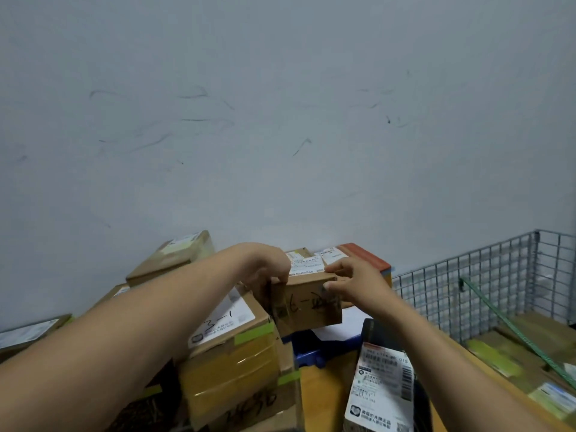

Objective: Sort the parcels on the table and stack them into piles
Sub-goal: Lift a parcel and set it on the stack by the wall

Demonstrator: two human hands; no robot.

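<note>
A small brown cardboard parcel (307, 302) with black handwriting on its front is held up between both hands, near the wall. My left hand (269, 269) grips its left end, fingers curled over the top edge. My right hand (355, 283) pinches its right end, thumb on the front and fingers on top. Under and behind it lie more parcels: a taped box with green tape and a white label (230, 341), a red-topped box (366, 260) and a labelled box (304, 260) at the back.
Brown boxes (171, 260) are piled at the left. A dark parcel with a white shipping label (381, 388) stands at lower right beside a blue item (314, 350). A wire mesh cage (483, 275) with more parcels and a green cord (514, 325) is at right. The wall is close behind.
</note>
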